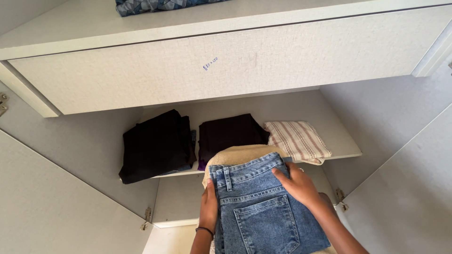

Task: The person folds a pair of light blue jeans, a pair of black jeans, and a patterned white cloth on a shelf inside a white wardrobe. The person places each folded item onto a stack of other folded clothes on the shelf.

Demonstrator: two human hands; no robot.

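Folded blue jeans (263,211) lie on a cream folded cloth (240,154), and both hands carry the stack in front of an open wardrobe. The left hand (208,202) grips the stack's left edge, its fingers hidden beneath; a thin dark band circles its wrist. The right hand (297,184) lies flat on the denim near the waistband, fingers spread, pressing down. Just beyond the hands, on a white shelf (346,151), sit three folded piles: a black one (157,145) ahead-left, a dark one (230,134) straight ahead, a striped cream-and-red cloth (297,140) ahead-right. Above them, a pale drawer front (245,61) bears a small blue handwritten mark.
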